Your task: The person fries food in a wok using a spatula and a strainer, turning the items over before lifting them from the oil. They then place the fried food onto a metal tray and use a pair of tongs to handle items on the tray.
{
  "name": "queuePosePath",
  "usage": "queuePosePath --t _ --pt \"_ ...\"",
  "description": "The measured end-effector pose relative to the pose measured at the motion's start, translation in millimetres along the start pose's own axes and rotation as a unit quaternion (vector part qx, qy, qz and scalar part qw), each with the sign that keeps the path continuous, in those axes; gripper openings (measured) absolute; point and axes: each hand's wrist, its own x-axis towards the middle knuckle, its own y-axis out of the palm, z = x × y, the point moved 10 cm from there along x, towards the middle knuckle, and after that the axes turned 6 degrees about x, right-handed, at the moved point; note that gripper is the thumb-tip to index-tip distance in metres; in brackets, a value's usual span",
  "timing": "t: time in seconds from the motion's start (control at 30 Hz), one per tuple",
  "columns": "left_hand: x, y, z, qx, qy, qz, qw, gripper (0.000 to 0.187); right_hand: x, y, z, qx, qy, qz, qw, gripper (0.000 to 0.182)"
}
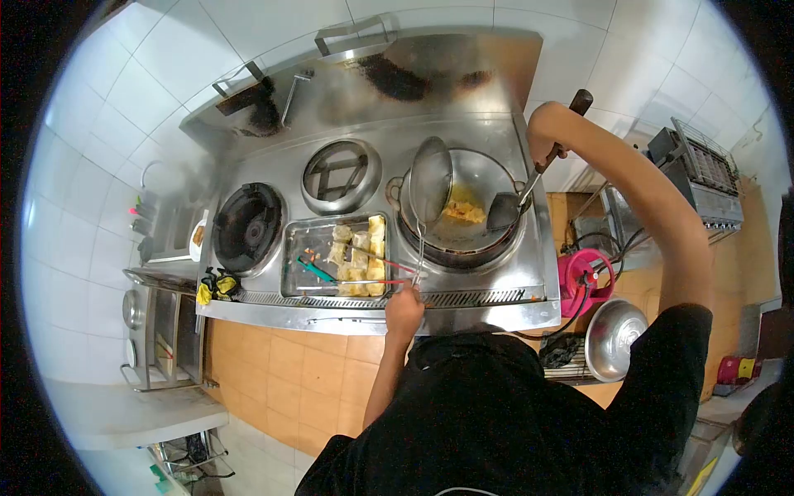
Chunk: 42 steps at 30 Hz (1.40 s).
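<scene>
My left hand [404, 312] is closed around the handle of a round mesh strainer [431, 178], which is tilted up over the left side of the wok [488, 165]. My right hand [547, 142] grips a long-handled wok spatula [502, 212], its dark blade down inside the wok at the right. Between the two tools, golden fried pieces [464, 208] lie in yellowish oil. Left of the wok, a metal tray [291, 248] holds several pale yellow blocks [377, 240]. A green-handled utensil [317, 269] and thin red-tipped sticks lie across it.
Behind the tray is a metal burner ring [341, 175], with a black burner [248, 227] to its left. A black and yellow cloth [218, 285] lies at the stove's front left corner. On the right are a pink round object [571, 281] and a metal bowl [616, 339].
</scene>
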Motion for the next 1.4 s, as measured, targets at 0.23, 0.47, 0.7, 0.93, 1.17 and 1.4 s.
queuePosePath --t 0.23,0.47,0.7,0.93,1.17,1.4 --pt "-1 -5 -6 0.006 0.03 -0.019 0.999 0.021 9 18 5 0.075 -0.016 0.053 0.996 0.026" --pt "2 -8 -7 0.017 0.054 -0.034 0.998 0.017 16 13 -5 0.085 -0.005 0.057 0.995 0.028" --pt "0 -9 -12 0.023 0.057 -0.033 0.998 0.02 11 9 19 0.128 -0.003 -0.003 0.992 0.019" --pt "-2 -9 -7 0.012 0.046 -0.012 0.999 0.022 24 21 26 0.156 -0.066 -0.08 0.982 0.025" --pt "2 -21 3 0.054 0.034 -0.01 0.998 0.022 9 48 43 0.151 -0.129 -0.15 0.968 0.026" --pt "5 -51 4 0.07 0.029 -0.052 0.996 0.022 10 87 50 0.293 -0.129 -0.139 0.937 0.038"
